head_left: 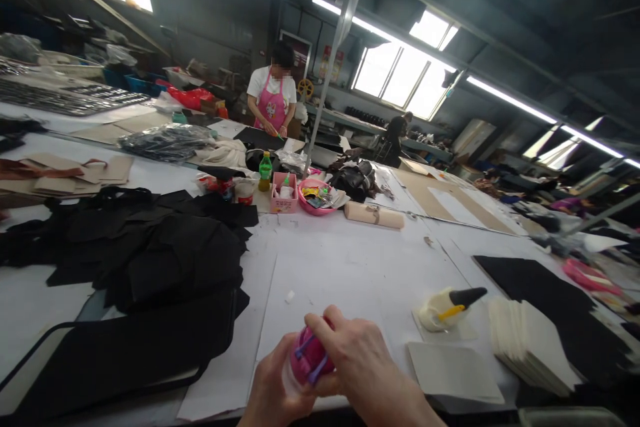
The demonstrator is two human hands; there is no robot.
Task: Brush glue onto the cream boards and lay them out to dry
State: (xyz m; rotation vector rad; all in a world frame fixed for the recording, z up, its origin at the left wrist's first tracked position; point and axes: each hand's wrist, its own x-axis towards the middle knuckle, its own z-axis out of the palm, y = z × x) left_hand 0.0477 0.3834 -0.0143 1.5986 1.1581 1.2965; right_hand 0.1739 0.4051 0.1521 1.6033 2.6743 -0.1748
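Pink-lidded bottle at near edge of white worktop, gripped by both hands – L hand wrapped round side, R hand over lid. Contents n/v. Prob. main risk: L grip slips under a hard twist, bottle tips, poss. spill toward black pieces on L. Cream pot to R – stray R elbow might knock it.
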